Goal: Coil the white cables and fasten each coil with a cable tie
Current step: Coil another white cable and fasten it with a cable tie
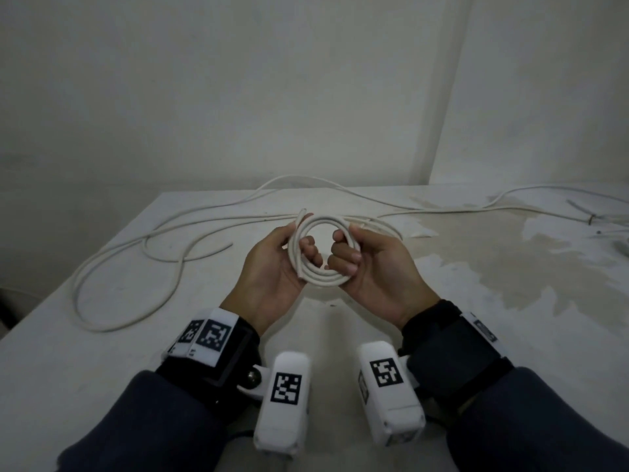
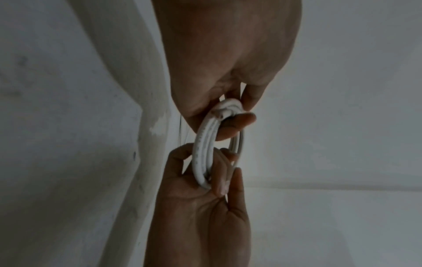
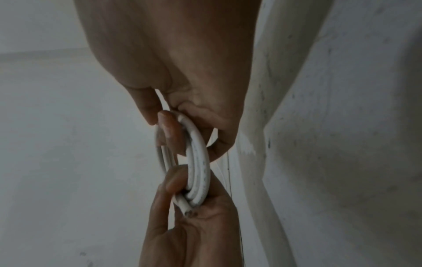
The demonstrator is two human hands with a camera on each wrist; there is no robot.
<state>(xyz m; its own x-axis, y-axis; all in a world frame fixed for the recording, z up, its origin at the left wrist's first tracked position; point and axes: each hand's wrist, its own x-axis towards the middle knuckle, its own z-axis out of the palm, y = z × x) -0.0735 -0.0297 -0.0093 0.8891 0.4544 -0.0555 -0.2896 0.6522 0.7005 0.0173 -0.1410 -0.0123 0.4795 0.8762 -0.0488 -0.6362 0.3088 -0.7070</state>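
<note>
A small coil of white cable hangs in the air above the middle of the table, held between both hands. My left hand grips its left side, fingers curled through the ring, thumb on the outside. My right hand grips the right side the same way. In the left wrist view the coil shows edge-on, with my left hand above and my right hand below. The right wrist view shows a cut end of the coil lying against my left palm. No tie is visible on the coil.
A long loose white cable loops over the left half of the white table. More cable runs along the back, and another strand trails right. Thin pale strips lie far right. A wall stands close behind.
</note>
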